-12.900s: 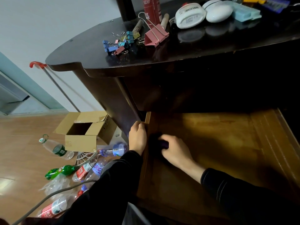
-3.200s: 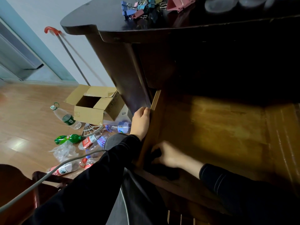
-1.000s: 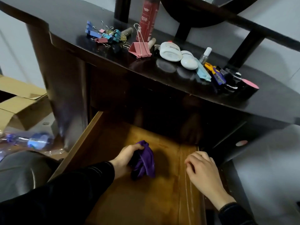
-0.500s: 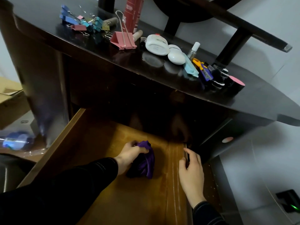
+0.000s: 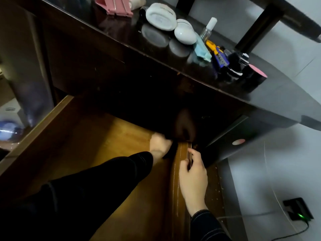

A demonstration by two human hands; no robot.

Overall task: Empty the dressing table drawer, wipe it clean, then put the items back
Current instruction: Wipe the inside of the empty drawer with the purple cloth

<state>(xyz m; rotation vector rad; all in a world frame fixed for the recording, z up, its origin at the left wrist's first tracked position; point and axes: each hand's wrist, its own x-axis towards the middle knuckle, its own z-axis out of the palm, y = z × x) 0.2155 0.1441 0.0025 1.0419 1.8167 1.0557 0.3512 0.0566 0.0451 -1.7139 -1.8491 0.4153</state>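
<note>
Left hand [image 5: 160, 145]: mid-frame, pressing a dark cloth [image 5: 171, 151] into the far right corner of the drawer [image 5: 104, 150]. The fingers are blurred but bunched round the cloth, likely to reach grime where floor meets wall.
Right hand [image 5: 193, 173]: fingers curled over the drawer's right wall, seemingly bracing it against the wiping.
Drawer: pulled out, lower left to centre, wooden floor showing.
Worktop [image 5: 260, 96]: carries white jars [image 5: 160, 16] and a spray bottle [image 5: 208, 28] at the upper frame, probably parked there until wiping ends.
</note>
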